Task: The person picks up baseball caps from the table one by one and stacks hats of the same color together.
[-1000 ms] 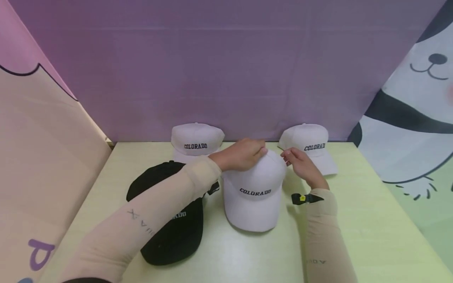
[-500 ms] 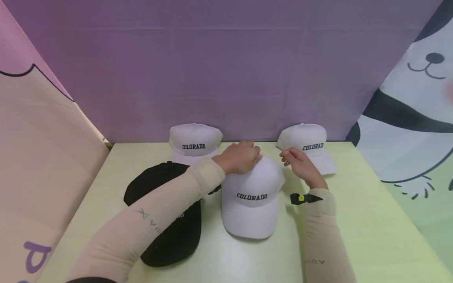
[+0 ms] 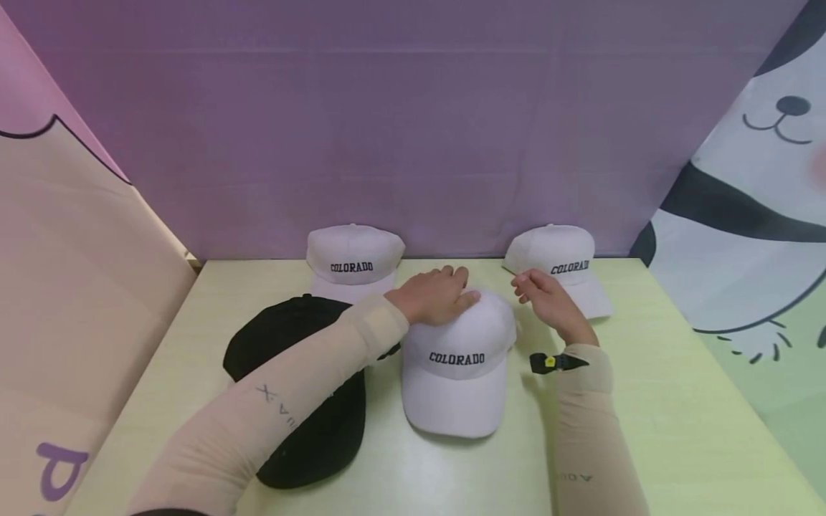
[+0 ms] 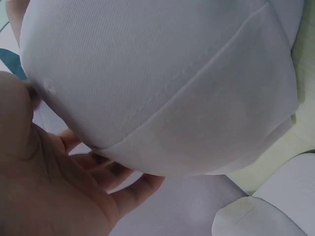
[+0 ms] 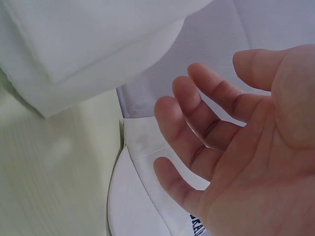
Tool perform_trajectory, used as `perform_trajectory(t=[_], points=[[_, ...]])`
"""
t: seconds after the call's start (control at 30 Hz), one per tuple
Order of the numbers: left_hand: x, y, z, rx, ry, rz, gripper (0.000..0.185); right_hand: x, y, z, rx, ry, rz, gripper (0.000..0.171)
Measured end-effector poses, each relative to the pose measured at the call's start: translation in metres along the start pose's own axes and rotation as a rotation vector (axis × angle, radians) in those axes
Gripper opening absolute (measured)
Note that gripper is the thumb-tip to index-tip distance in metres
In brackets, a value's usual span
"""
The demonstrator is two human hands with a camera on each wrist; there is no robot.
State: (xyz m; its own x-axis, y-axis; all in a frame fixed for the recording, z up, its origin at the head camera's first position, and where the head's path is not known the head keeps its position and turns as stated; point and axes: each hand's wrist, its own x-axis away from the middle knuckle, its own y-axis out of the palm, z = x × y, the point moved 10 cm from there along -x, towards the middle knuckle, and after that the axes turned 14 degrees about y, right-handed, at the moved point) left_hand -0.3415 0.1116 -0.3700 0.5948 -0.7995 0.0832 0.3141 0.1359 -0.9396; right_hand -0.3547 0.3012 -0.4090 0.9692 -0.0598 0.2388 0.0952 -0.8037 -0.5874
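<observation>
Head view: left hand (image 3: 434,295) rests flat, fingers (image 3: 462,276) relaxed, on the crown of the white cap (image 3: 457,365) at the worktop's (image 3: 645,401) centre. Right hand (image 3: 545,297), at the cap's two o'clock, hangs apart, fingers (image 5: 197,123) loosely spread, holding nothing. Black cap (image 3: 303,401) lies at nine o'clock.

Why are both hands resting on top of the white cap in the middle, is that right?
Not quite. Only the left hand rests on the middle white cap. The right hand is open beside it, holding nothing, as the head and right wrist views show.
</observation>
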Motion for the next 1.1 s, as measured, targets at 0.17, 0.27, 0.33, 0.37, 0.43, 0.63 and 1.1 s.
perform_trajectory(t=[0.17, 0.27, 0.33, 0.37, 0.43, 0.63, 1.1], points=[[0.003, 0.010, 0.002, 0.036, 0.008, -0.070, 0.080, 0.001, 0.001, -0.001, -0.006, -0.007, -0.002, 0.048], [0.004, 0.015, 0.003, 0.018, 0.007, -0.109, 0.088, 0.001, 0.001, 0.000, -0.002, -0.004, -0.004, 0.047], [0.005, 0.017, 0.004, 0.004, 0.003, -0.118, 0.090, 0.000, 0.001, 0.002, 0.001, 0.001, -0.005, 0.047], [0.005, 0.017, 0.004, -0.001, 0.002, -0.118, 0.090, 0.000, 0.001, 0.002, 0.004, 0.000, -0.005, 0.046], [0.005, 0.016, 0.005, -0.009, -0.001, -0.114, 0.089, -0.001, 0.001, 0.003, 0.008, 0.003, -0.007, 0.046], [0.006, 0.014, 0.005, -0.047, -0.020, -0.113, 0.087, 0.001, 0.002, 0.001, 0.011, -0.011, -0.005, 0.044], [0.011, -0.018, -0.023, -0.025, -0.044, -0.064, 0.075, 0.003, 0.002, -0.003, 0.028, -0.003, -0.004, 0.043]])
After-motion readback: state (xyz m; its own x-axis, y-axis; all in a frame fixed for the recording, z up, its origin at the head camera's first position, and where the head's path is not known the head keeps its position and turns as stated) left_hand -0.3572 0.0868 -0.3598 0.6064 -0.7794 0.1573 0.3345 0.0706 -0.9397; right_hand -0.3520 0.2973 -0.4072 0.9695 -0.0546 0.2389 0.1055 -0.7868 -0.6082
